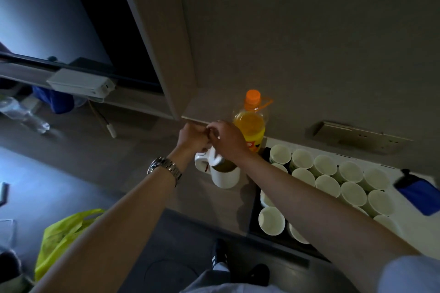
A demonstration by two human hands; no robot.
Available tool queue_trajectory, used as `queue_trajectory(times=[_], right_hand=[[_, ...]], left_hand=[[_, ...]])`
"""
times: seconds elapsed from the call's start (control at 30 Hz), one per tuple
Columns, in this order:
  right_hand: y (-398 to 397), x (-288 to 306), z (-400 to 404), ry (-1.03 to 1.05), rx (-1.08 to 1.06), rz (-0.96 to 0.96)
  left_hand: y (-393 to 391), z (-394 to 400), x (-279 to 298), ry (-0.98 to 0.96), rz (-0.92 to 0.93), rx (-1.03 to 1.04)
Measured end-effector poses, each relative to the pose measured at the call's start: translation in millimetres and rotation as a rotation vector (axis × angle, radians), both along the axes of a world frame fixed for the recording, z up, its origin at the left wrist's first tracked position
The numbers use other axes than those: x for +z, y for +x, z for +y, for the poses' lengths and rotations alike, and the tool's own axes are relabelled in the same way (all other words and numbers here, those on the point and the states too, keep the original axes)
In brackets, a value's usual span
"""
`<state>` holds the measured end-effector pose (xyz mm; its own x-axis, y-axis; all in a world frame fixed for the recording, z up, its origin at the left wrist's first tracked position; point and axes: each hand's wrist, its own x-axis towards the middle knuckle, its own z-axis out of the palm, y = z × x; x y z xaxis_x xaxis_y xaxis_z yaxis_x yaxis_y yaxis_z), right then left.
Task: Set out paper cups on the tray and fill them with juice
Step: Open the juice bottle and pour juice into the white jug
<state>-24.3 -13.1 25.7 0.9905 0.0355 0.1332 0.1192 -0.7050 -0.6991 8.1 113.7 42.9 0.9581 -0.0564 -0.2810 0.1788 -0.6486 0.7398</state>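
— Looking down, what are the two hands doing?
— They meet above a white kettle (pixel 225 177) on the bench (pixel 214 200); the left hand (pixel 191 137) has its fingers curled into a tight grip, and the right hand (pixel 227 140) is curled too; both pinch something small and white between them, but I cannot tell what it is.
— Where is the juice?
— The juice bottle (pixel 251 126) stands upright just behind the right hand, near the wall; its orange cap (pixel 252 96) is on; it holds yellow juice.
— And the cups?
— Lots of paper cups (pixel 327 185) sit close together, mouths up, to the right of the kettle; they look white inside; some stand on the dark tray (pixel 253 216), and the right arm crosses over a few of them.
— Anything else?
— A watch (pixel 164 169) is on the left wrist; a blue thing (pixel 417 194) lies past the cups on the right; a yellow-green bag (pixel 63 235) sits on the floor (pixel 171 240) to the left.
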Motion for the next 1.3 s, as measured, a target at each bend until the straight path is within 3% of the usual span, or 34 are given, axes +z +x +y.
queue_trajectory(times=[0.33,0.57,0.77,1.07,1.3], right_hand=[[-21,-19,-28,-0.349,0.101,0.224],[-15,-33,-30,-0.278,0.138,0.324],[-15,-45,-36,-0.158,0.196,0.304],[-16,-51,-42,-0.099,0.224,0.262],[-30,-75,-33,-0.003,0.097,0.213]], left_hand=[[-1,2,-52,0.390,-0.152,-0.507],[3,1,-51,0.406,-0.227,-0.623],[5,5,-57,0.285,-0.199,-0.622],[21,9,-54,0.390,0.114,-0.706],[8,6,-48,0.399,0.131,-0.755]])
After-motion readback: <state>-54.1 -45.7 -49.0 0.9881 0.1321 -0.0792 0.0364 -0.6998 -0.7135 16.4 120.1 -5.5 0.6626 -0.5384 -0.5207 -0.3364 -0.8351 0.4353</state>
